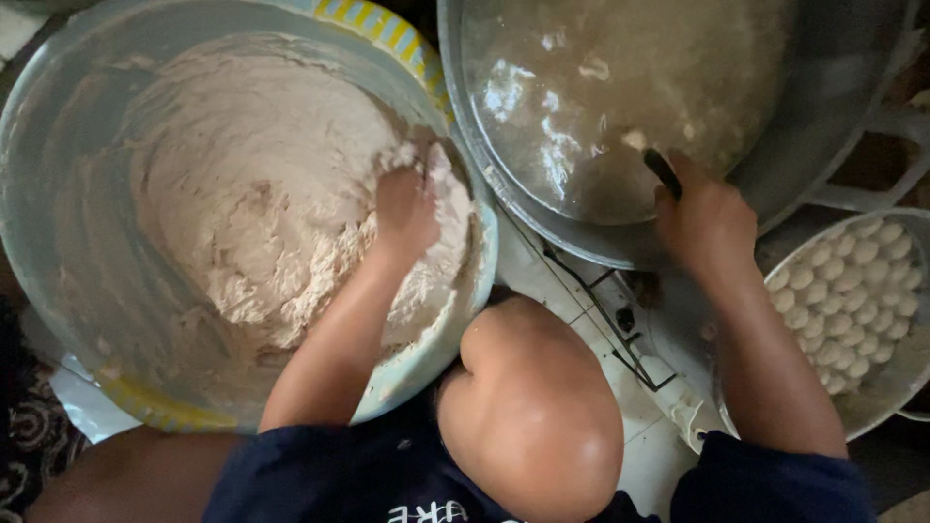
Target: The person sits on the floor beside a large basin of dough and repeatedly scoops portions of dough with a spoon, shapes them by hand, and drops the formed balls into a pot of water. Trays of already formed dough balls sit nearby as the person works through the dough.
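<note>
Both hands are busy at once: the left hand point(405, 208) is sunk into a pale, sticky mass of beige dough point(271, 194), fingers curled and closed around a clump of it near the right wall of the wide light-blue plastic basin point(58, 223) that holds the dough, a grip that seems suited to pinching off a portion. To the right of that basin, the right hand point(707, 221) is wrapped shut around the dark handle of a utensil point(663, 171), whose pale tip dips into the cloudy liquid of a large round metal pot point(775, 184); the handle is held low, close to the pot's near rim, likely to keep the tip under control in the liquid. Further right of the basin, beyond the pot, a smaller metal bowl of small white dough balls point(852, 291) sits within easy reach of the right arm. Just below the basin's right edge, the person's bare knee point(538, 407) rises between the two arms.
</note>
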`<state>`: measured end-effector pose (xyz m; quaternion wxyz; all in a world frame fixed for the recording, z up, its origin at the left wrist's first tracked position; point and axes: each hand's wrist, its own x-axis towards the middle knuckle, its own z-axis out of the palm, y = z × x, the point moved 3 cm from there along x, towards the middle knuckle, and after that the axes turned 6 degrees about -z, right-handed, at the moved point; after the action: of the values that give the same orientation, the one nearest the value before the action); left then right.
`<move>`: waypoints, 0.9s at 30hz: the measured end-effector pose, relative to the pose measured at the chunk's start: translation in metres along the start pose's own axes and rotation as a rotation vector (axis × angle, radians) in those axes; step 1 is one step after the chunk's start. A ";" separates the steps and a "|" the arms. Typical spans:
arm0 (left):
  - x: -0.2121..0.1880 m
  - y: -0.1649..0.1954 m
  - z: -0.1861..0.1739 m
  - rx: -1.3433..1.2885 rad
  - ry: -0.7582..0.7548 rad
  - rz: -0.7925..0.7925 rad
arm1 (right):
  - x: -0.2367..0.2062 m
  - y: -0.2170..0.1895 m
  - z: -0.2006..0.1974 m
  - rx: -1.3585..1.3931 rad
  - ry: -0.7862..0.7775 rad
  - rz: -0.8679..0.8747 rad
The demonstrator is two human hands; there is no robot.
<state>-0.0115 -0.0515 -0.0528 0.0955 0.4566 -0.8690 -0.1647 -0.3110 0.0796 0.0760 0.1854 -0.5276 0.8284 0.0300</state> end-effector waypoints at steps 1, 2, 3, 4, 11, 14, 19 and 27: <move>-0.009 0.005 0.001 -0.039 -0.058 -0.022 | -0.002 -0.004 0.000 0.017 -0.012 0.026; -0.017 0.011 0.001 -0.078 -0.116 -0.045 | -0.005 -0.012 -0.001 0.096 0.009 -0.033; -0.021 0.015 -0.006 -0.267 -0.035 -0.121 | -0.009 -0.019 -0.003 0.176 0.031 -0.089; -0.025 0.019 -0.014 -0.456 0.046 -0.194 | -0.013 -0.026 -0.005 0.257 0.053 -0.141; -0.029 0.042 -0.052 -0.869 0.093 -0.278 | -0.036 -0.054 0.003 0.760 -0.196 -0.065; -0.037 0.035 -0.048 -0.548 0.183 0.002 | -0.024 -0.043 -0.003 0.456 -0.086 -0.104; -0.035 -0.034 -0.010 0.086 -0.437 0.054 | 0.007 -0.007 0.000 0.036 -0.140 0.036; 0.011 -0.013 0.000 0.098 -0.175 -0.160 | 0.001 -0.005 0.011 -0.122 -0.252 -0.004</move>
<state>-0.0084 -0.0676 -0.0575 -0.0165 0.5124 -0.8419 -0.1684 -0.3042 0.0791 0.0665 0.2556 -0.5318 0.7941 0.1457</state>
